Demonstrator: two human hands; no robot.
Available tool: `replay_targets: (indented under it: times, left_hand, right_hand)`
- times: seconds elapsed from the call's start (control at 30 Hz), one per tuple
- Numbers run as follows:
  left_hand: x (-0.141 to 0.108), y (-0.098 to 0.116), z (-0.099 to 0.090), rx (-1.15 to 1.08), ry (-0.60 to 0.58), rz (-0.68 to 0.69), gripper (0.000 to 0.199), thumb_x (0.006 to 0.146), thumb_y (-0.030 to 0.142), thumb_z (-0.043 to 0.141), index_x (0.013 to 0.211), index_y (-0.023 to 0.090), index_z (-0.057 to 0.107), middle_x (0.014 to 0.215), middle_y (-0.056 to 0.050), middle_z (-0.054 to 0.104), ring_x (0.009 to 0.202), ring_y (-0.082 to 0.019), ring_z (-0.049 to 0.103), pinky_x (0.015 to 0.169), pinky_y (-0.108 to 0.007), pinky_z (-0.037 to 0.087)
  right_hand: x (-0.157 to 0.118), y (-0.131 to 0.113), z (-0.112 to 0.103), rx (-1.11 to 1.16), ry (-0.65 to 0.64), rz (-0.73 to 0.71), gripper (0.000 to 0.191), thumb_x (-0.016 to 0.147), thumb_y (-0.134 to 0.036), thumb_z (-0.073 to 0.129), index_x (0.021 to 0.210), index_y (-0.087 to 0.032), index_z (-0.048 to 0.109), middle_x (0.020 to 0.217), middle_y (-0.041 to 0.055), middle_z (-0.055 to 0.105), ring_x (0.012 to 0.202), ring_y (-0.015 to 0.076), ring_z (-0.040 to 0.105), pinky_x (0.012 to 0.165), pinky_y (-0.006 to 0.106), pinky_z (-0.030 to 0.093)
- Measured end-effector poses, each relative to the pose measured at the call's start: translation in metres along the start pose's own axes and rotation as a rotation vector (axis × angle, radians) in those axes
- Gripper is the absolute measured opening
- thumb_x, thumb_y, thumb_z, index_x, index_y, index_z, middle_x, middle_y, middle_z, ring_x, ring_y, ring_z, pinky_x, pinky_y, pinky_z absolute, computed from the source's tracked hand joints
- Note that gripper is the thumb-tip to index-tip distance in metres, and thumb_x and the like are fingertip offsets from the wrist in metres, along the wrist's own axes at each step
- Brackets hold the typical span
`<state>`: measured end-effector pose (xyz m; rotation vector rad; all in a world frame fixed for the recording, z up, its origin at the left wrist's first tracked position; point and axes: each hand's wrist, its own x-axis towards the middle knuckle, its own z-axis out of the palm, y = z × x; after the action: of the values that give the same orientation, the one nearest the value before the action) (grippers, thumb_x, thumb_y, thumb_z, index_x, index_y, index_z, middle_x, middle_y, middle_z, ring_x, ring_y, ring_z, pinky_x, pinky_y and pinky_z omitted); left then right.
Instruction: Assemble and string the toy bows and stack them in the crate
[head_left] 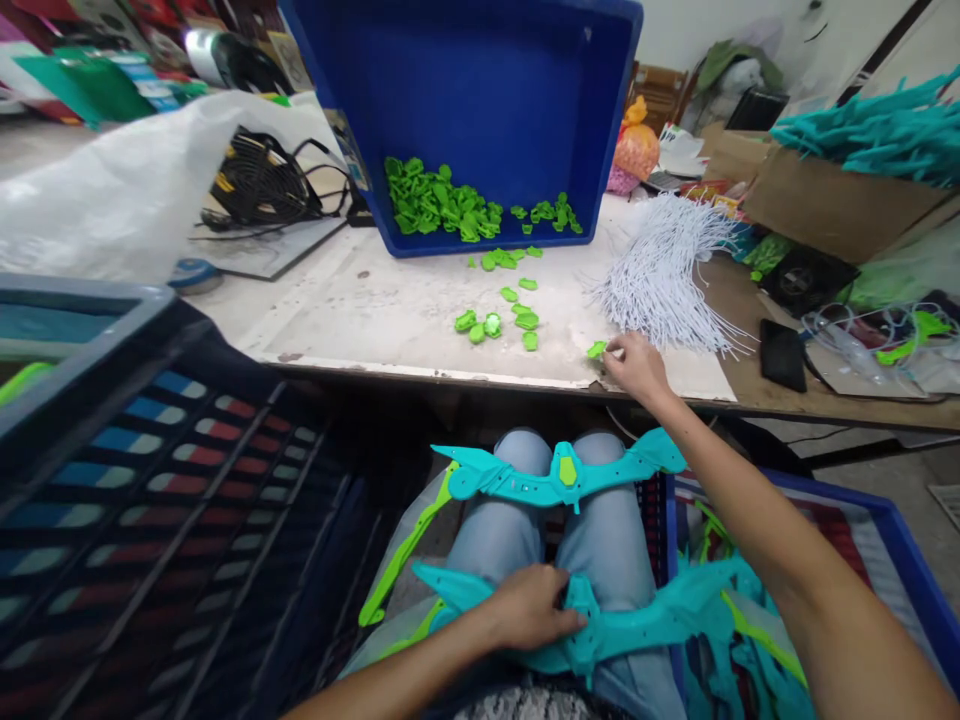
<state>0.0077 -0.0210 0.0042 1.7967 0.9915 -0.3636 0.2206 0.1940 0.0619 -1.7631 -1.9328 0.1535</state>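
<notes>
Two teal bow-shaped plastic pieces lie across my lap. The farther one (525,487) has a green inset at its centre and a long green arm hanging at its left. My left hand (531,607) is closed on the nearer teal piece (645,628), just left of its middle. At the table's front edge, my right hand (634,364) pinches a small green part (596,350). More loose green parts (527,320) lie on the table to its left.
A tipped blue bin (487,100) holds many green parts. White strings (667,275) are piled on the table (337,310). A dark crate (150,480) stands at left, a blue crate (892,550) with teal pieces at right. A cardboard box (840,200) holds teal pieces.
</notes>
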Motion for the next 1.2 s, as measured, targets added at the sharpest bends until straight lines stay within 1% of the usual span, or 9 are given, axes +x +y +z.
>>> replay_targets:
  times: [0.07,0.13,0.27,0.4,0.57,0.67,0.93,1.07,1.2]
  left_hand:
    - [0.001,-0.004,-0.007,-0.054,0.006,0.016,0.031,0.079,0.045,0.054,0.087,0.017,0.064,0.087,-0.009,0.07,0.078,-0.025,0.065,0.057,-0.027,0.038]
    - [0.002,-0.006,-0.013,-0.083,0.017,0.034,0.029,0.079,0.045,0.054,0.083,0.017,0.062,0.082,-0.006,0.069,0.075,-0.022,0.063,0.054,-0.026,0.034]
    - [0.005,-0.006,-0.021,-0.049,0.073,0.046,0.03,0.078,0.047,0.056,0.081,0.017,0.061,0.078,-0.005,0.066,0.069,-0.02,0.059,0.051,-0.026,0.028]
    - [0.011,-0.011,-0.023,-0.051,0.066,0.054,0.031,0.076,0.048,0.058,0.08,0.017,0.06,0.074,-0.003,0.063,0.066,-0.018,0.056,0.05,-0.026,0.027]
    - [0.014,-0.017,-0.024,-0.115,0.053,0.079,0.031,0.075,0.048,0.059,0.077,0.017,0.059,0.071,0.0,0.059,0.064,-0.015,0.052,0.051,-0.024,0.029]
    - [0.013,-0.015,-0.025,-0.144,0.05,0.081,0.029,0.074,0.046,0.06,0.073,0.018,0.056,0.067,0.001,0.055,0.063,-0.015,0.048,0.051,-0.025,0.028]
    - [0.013,-0.014,-0.026,-0.263,-0.011,0.154,0.029,0.078,0.045,0.052,0.069,0.018,0.048,0.064,0.002,0.045,0.06,-0.012,0.039,0.051,-0.025,0.027]
    - [0.015,-0.018,-0.028,-0.483,-0.072,0.172,0.035,0.076,0.051,0.054,0.074,0.017,0.052,0.065,0.003,0.043,0.061,-0.012,0.038,0.054,-0.024,0.032]
    - [0.019,-0.021,-0.029,-0.62,-0.099,0.126,0.04,0.071,0.053,0.061,0.079,0.014,0.056,0.064,0.002,0.047,0.06,-0.011,0.04,0.054,-0.023,0.032]
  right_hand:
    - [-0.001,0.005,0.003,0.014,0.012,-0.241,0.015,0.075,-0.019,0.056,0.085,-0.018,0.067,0.106,0.0111,0.066,0.105,0.0268,0.057,0.092,0.04,0.043]
    - [-0.001,0.005,0.008,0.025,-0.045,-0.337,0.015,0.076,-0.021,0.057,0.087,-0.018,0.066,0.107,0.0106,0.066,0.104,0.0266,0.057,0.094,0.04,0.042]
    - [0.0,-0.004,0.016,-0.096,-0.086,-0.289,0.016,0.081,-0.03,0.059,0.082,-0.016,0.065,0.092,0.0106,0.068,0.093,0.0273,0.058,0.087,0.039,0.043]
    - [0.003,-0.012,0.02,-0.203,-0.072,-0.223,0.016,0.081,-0.027,0.058,0.081,-0.014,0.066,0.088,0.0129,0.066,0.092,0.0297,0.055,0.084,0.04,0.042]
    - [0.001,-0.005,0.018,-0.051,-0.052,-0.236,0.039,0.079,-0.019,0.054,0.117,-0.014,0.062,0.105,0.0114,0.061,0.093,0.0241,0.057,0.084,0.034,0.043]
    - [-0.008,0.0,0.014,0.014,-0.018,-0.233,0.03,0.083,-0.023,0.053,0.108,-0.018,0.068,0.109,0.01,0.059,0.094,0.0219,0.058,0.084,0.032,0.043]
    - [-0.032,0.01,-0.009,-0.043,0.002,-0.112,0.015,0.079,-0.031,0.064,0.086,-0.018,0.068,0.093,0.0089,0.071,0.096,0.0281,0.058,0.088,0.041,0.038]
    - [-0.093,-0.001,-0.025,0.192,0.027,-0.182,0.017,0.08,-0.034,0.064,0.087,-0.019,0.067,0.097,0.0092,0.07,0.097,0.0258,0.06,0.088,0.04,0.044]
    - [-0.203,-0.025,-0.028,0.392,-0.221,-0.342,0.026,0.086,-0.035,0.062,0.109,-0.024,0.065,0.106,0.0065,0.07,0.1,0.0236,0.061,0.09,0.041,0.047]
